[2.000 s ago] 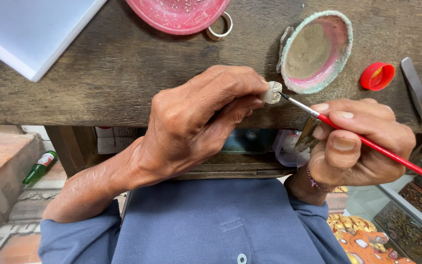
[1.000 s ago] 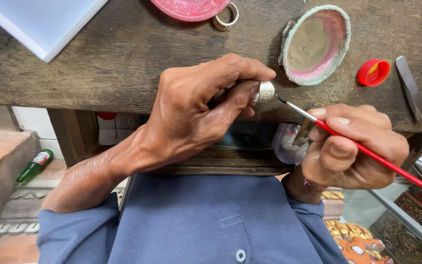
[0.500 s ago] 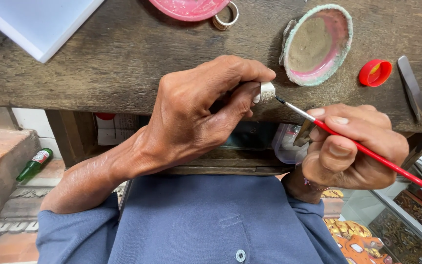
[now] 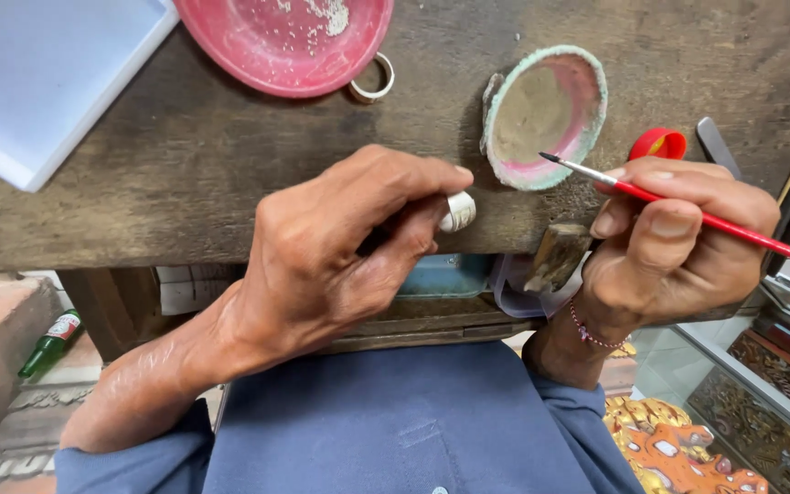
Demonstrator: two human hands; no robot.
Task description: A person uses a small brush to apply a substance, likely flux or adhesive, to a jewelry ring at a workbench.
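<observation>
— What has the left hand (image 4: 340, 265) got?

— A small silvery metal ring (image 4: 457, 211), pinched at the fingertips, fingers curled tight around it, just over the front edge of the worn wooden bench (image 4: 185, 174).

— And the right hand (image 4: 678, 242)?

— Closed on a thin red-handled paintbrush (image 4: 688, 211), its dark tip over the rim of the shell-shaped dish with the green and pink edge (image 4: 541, 114).

— Brush touching the ring?

— No, apart. Another plain ring (image 4: 372, 80) lies beside the round pink plate (image 4: 285, 41).
</observation>
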